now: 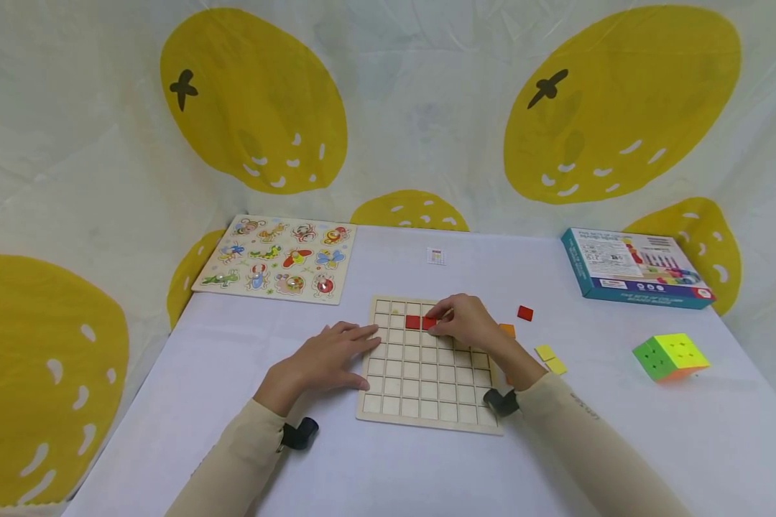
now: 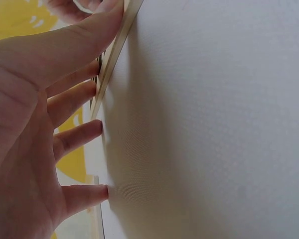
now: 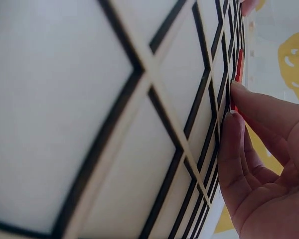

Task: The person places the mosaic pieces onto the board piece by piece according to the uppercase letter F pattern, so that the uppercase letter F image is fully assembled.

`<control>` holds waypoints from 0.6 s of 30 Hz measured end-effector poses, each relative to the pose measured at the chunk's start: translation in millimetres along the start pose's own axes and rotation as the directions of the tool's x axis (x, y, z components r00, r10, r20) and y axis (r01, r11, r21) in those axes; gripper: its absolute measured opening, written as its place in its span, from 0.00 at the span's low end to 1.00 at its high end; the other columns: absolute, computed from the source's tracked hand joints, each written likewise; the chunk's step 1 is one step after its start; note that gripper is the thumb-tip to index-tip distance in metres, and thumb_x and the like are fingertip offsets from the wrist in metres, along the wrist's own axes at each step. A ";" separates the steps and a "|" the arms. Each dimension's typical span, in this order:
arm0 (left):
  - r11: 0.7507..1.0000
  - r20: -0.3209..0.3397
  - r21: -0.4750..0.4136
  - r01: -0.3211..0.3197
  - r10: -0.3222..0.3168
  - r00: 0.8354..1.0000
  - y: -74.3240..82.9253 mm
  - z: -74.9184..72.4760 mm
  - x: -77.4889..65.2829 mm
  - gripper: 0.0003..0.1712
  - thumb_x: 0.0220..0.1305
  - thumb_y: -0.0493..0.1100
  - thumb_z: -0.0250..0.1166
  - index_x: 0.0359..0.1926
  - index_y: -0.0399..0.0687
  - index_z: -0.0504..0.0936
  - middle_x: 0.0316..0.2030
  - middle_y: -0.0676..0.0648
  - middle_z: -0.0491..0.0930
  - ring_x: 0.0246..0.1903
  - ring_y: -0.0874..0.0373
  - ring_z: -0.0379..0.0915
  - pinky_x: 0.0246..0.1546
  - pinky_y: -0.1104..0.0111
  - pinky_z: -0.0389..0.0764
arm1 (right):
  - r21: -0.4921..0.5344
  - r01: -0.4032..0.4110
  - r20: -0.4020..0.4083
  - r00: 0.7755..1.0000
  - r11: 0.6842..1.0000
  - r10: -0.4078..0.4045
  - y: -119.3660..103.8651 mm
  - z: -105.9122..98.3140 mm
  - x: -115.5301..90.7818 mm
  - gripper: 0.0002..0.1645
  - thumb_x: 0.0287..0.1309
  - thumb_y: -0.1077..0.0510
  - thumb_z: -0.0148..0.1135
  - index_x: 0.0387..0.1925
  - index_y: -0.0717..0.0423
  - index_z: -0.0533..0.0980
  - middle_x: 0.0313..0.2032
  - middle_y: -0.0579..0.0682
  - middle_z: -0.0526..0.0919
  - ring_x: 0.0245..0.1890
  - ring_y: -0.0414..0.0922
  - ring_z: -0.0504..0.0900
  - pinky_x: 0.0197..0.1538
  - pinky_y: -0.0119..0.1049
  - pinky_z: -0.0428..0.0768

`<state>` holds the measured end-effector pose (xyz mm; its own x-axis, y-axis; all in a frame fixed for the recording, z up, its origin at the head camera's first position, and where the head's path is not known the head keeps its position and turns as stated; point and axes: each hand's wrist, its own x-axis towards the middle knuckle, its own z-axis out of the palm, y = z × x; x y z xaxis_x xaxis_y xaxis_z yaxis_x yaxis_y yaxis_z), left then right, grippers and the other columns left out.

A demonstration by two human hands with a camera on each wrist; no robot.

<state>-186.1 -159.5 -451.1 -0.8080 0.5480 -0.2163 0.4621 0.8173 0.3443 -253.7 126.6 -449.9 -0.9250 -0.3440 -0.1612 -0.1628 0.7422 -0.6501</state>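
A wooden grid board (image 1: 430,425) with square cells lies flat on the table in the head view. One red square tile (image 1: 412,322) sits in a cell near its far side. Just right of that, my right hand (image 1: 468,323) pinches a second red square tile (image 1: 429,324) between thumb and fingers, low over the grid. The right wrist view shows the fingertips at the red edge (image 3: 233,102), close to the cells. My left hand (image 1: 333,357) rests at the board's left edge with its fingers spread, thumb and fingertips touching the frame (image 2: 112,59).
Right of the board lie a loose red tile (image 1: 525,313), yellow tiles (image 1: 550,359) and an orange tile (image 1: 507,330) partly behind my forearm. Farther right are a puzzle cube (image 1: 671,357) and a box (image 1: 640,269). An insect puzzle board (image 1: 278,258) and a small printed card (image 1: 436,256) lie at the back.
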 end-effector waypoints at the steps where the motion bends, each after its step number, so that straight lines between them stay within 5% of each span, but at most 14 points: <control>1: 1.000 0.000 0.001 0.000 0.000 1.000 0.0 0.1 0.2 0.47 0.57 0.62 0.74 0.75 0.59 0.68 0.79 0.56 0.59 0.76 0.48 0.58 0.74 0.39 0.61 | -0.001 0.005 -0.001 1.000 1.000 -0.005 0.2 -0.3 -0.1 0.15 0.56 0.57 0.75 0.46 0.55 0.88 0.44 0.53 0.89 0.41 0.46 0.85 0.42 0.34 0.81; 18: 1.000 -0.001 -0.002 -0.013 0.013 1.000 0.5 -0.5 0.4 0.47 0.57 0.61 0.74 0.75 0.58 0.68 0.79 0.55 0.59 0.76 0.48 0.58 0.74 0.38 0.62 | -0.003 -0.034 0.010 0.999 0.999 0.034 -0.8 0.4 0.4 0.15 0.57 0.56 0.75 0.47 0.52 0.88 0.45 0.51 0.88 0.42 0.46 0.82 0.41 0.33 0.79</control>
<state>-186.4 -159.0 -450.5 -0.8022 0.5587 -0.2106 0.4721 0.8095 0.3491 -253.7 125.7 -449.7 -0.9267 -0.3238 -0.1905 -0.1318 0.7551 -0.6422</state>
